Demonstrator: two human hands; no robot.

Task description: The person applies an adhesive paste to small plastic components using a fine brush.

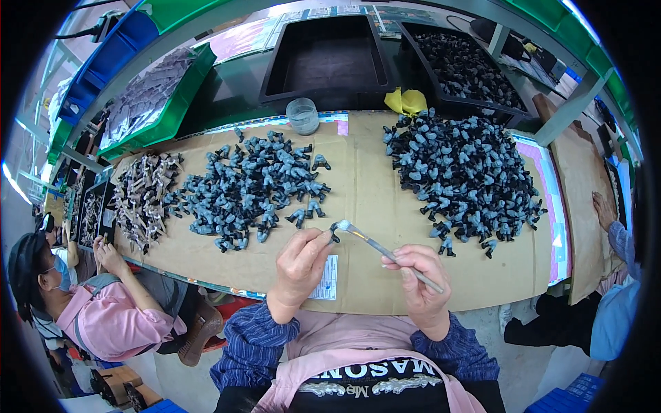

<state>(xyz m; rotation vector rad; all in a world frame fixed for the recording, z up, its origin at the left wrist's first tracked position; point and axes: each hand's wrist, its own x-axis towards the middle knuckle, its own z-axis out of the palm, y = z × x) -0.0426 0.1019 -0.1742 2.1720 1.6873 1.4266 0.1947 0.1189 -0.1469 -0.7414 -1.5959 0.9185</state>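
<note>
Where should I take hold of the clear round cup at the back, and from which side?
Probably mid-wall on the cup, coming from the right. It stands upright with round sides; bare cardboard lies that way, while grey-and-black leg-shaped pieces heap up in front and leftward, and a black tray sits behind.

Big green bin (191, 89) of flat grey bits at back left, and a blue bin (127, 51) just past it. Black tray (327, 55) sits at the back of the bench (231, 86), some crumpled yellow thing (407, 102) near its right corner. Co-worker in pink (124, 320) on the left, masked; another in light blue (613, 316), far right. White label (324, 277) on the cardboard (365, 165), too.
</note>
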